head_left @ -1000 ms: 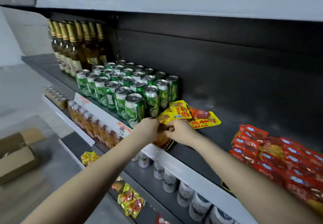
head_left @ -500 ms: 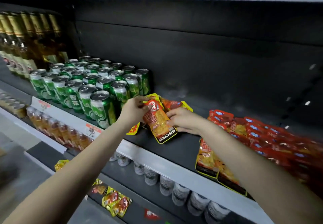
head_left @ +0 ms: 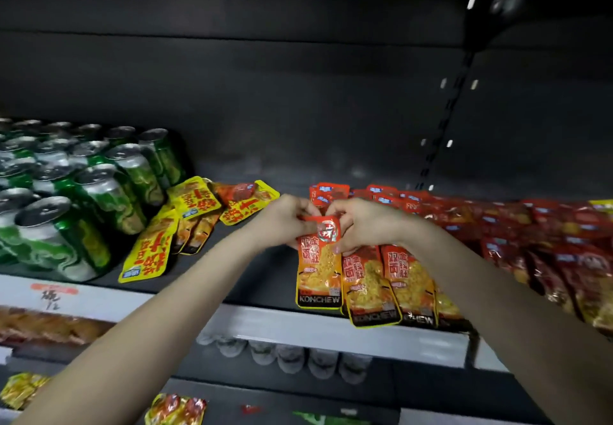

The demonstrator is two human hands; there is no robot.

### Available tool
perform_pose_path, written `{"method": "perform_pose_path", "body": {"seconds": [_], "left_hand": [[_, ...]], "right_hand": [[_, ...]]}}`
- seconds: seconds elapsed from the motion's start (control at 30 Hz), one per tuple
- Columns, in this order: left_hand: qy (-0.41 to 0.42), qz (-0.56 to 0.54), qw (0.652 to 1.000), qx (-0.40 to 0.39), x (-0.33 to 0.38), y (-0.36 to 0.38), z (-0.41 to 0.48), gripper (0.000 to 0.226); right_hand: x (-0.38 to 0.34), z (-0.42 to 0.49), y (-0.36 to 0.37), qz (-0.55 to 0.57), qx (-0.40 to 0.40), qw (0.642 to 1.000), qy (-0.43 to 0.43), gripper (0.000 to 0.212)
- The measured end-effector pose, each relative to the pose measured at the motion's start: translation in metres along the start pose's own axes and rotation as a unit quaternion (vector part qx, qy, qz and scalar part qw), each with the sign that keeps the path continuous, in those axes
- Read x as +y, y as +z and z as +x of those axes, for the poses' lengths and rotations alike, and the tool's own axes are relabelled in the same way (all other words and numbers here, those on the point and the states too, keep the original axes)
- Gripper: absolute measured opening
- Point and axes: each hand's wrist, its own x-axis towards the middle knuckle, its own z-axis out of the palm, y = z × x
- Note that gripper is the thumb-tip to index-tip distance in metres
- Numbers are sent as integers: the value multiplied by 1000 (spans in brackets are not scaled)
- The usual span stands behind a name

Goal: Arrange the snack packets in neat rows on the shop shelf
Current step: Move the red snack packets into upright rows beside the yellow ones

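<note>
L hand (head_left: 286, 222), R hand (head_left: 365, 225) on glossy flat foil pkt (head_left: 319, 270)

Left hand (head_left: 286, 222) and right hand (head_left: 363, 225) cover the top of the orange KONCHEW foil packet (head_left: 319, 273); green aluminium cans (head_left: 99, 192) cut off at the dark metal shelf (head_left: 272, 288) left end, red foil packets (head_left: 564, 225) blurred at its right.

You are facing three orange KONCHEW packets (head_left: 370, 287) lying side by side at the near right, and at least three yellow packets (head_left: 147, 252) at the left. Two hands are showing, your left hand (head_left: 286, 222) and right hand (head_left: 365, 225). The green cans (head_left: 99, 192) and the red packets (head_left: 530, 232) are blurring beyond counting.
</note>
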Motion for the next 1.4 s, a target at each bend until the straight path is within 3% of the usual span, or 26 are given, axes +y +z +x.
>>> {"method": "perform_pose_path", "body": {"seconds": [0.1,0.23,0.4,0.5,0.57,0.73,0.93,1.17,1.27,1.4], "left_hand": [[-23,33,999,-25,-6,9,0,14],[11,122,992,14,-5,6,-1,14],[6,157,988,-2,-6,1,-2,12],[19,165,986,-7,-10,-4,-2,12],[26,159,987,-9,-12,-9,-2,11],[28,155,987,-10,-13,-8,0,12],[15,156,988,-15,-13,-8,2,11],[-2,125,992,-26,-15,-9,0,10],[-9,117,993,-31,-15,-9,-1,21],[-14,129,990,-48,-9,-4,-8,60]], "right_hand": [[2,-4,8,-161,30,987,-1,36],[-6,-8,5,-244,73,967,-24,38],[-9,-5,0,-326,6,945,17,60],[-9,-4,-6,-325,-31,944,54,72],[-7,-2,-6,-319,-21,946,60,66],[-1,2,-10,-250,53,966,36,53],[-8,-9,-26,-199,183,962,-50,50],[5,-26,-18,-213,191,954,-91,47],[13,-27,-12,-224,166,956,-93,50],[21,-21,-9,-213,157,960,-93,53]]}}
